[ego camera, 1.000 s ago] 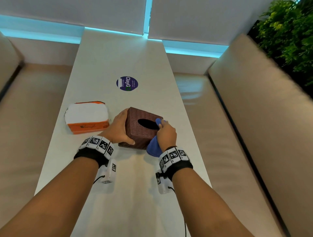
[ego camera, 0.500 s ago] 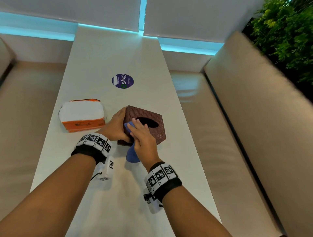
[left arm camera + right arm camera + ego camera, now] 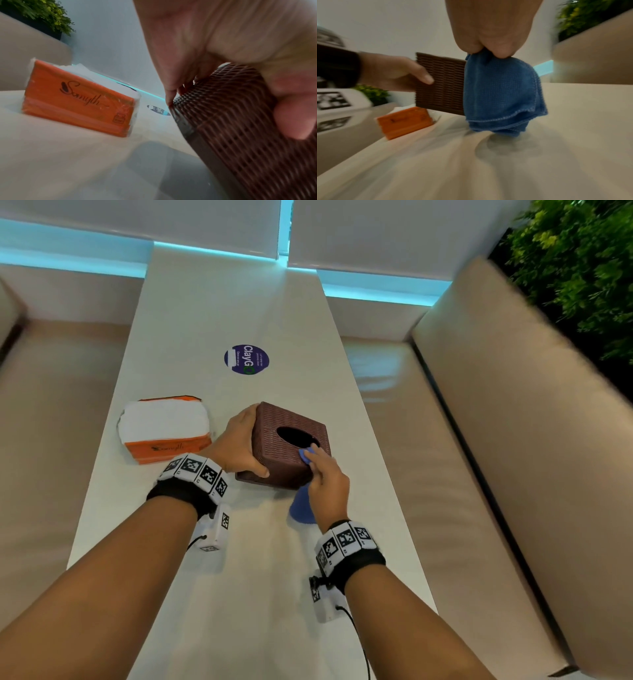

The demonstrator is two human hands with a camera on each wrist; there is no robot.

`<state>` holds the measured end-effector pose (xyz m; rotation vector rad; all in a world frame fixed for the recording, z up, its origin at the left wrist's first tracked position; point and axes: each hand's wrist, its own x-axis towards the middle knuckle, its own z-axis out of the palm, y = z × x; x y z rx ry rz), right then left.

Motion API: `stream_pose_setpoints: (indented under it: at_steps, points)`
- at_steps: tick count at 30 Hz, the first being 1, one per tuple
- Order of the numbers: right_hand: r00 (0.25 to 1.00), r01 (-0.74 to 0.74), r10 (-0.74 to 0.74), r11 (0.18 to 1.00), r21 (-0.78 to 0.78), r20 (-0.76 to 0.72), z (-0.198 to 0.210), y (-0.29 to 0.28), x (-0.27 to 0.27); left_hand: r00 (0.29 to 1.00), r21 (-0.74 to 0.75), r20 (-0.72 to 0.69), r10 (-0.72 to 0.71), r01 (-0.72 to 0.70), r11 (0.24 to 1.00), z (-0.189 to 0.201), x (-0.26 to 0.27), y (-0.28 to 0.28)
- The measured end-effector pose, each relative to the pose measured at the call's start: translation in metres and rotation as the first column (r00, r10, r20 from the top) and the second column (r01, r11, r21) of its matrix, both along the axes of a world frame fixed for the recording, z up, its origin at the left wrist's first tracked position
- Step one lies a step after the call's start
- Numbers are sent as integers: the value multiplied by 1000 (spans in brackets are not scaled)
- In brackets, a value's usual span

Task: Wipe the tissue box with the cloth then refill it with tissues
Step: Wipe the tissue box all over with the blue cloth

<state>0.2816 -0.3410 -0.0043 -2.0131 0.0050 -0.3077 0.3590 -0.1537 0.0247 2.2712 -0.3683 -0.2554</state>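
A brown woven tissue box (image 3: 274, 450) (image 3: 240, 121) (image 3: 440, 83) with an oval top opening sits mid-table, tilted up on one edge. My left hand (image 3: 239, 443) grips its left side, thumb on the near face. My right hand (image 3: 325, 477) holds the blue cloth (image 3: 301, 505) (image 3: 500, 92) against the box's top near-right corner; most of the cloth hangs down to the table. An orange and white tissue pack (image 3: 164, 433) (image 3: 77, 98) (image 3: 404, 123) lies to the left of the box.
The long white table (image 3: 239, 594) carries a round purple sticker (image 3: 246, 359) beyond the box. Beige bench seats run along both sides, with a tall backrest (image 3: 513, 422) on the right and green plants (image 3: 575, 251) behind it.
My right hand has slid the cloth from the box's near-left top corner across to its near-right corner. The left hand keeps its hold on the box.
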Motion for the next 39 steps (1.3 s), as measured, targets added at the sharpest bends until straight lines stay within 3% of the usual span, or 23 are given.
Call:
stream_pose_setpoints:
  at_steps: [3, 6, 11, 16, 19, 23, 26, 28, 31, 33, 35, 37, 39]
  points:
    - [982, -164, 165, 986, -19, 89, 15, 26, 0, 1000, -14, -3, 23, -23, 1000, -2, -2, -2]
    - [970, -202, 212, 975, -90, 120, 13, 27, 3, 999, -51, -15, 40, -41, 998, -6, -8, -5]
    - [1000, -22, 21, 997, -73, -8, 4, -7, 7, 995, -50, -82, 60, -64, 997, -7, -14, -4]
    - [981, 177, -180, 983, -50, -69, 3, -19, 15, 991, -66, -101, 84, -91, 994, -8, -16, -4]
    - [995, 82, -82, 997, -2, -48, 11, 7, 9, 992, -72, -85, 88, -94, 993, -5, -13, -3]
    - [975, -153, 174, 977, -148, 141, 4, 34, 1, 990, -74, -114, 86, -94, 993, 1, -9, 1]
    - [970, -132, 174, 965, -229, 172, 0, 22, 5, 978, -64, -178, 105, -118, 991, 0, -8, 4]
    - [982, -22, 68, 968, -250, 177, 0, 12, 10, 968, -79, -227, 111, -132, 988, 1, -7, 5]
    - [992, 116, -121, 986, -123, -33, 16, -5, 23, 942, -136, -316, 113, -163, 977, 5, -5, 4]
    - [963, 175, -169, 985, 9, -208, 31, -15, 34, 917, -180, -377, 132, -212, 961, 8, -5, 4]
    - [935, 257, -220, 961, 103, -279, 32, -24, 49, 871, -218, -464, 161, -289, 932, 11, -5, 2]
    - [911, 284, -200, 938, 198, -362, 28, -29, 60, 806, -258, -566, 174, -374, 891, 15, -8, -1]
    - [869, 235, -45, 915, 329, -493, 25, -33, 63, 758, -271, -630, 170, -420, 866, 17, -8, 2]
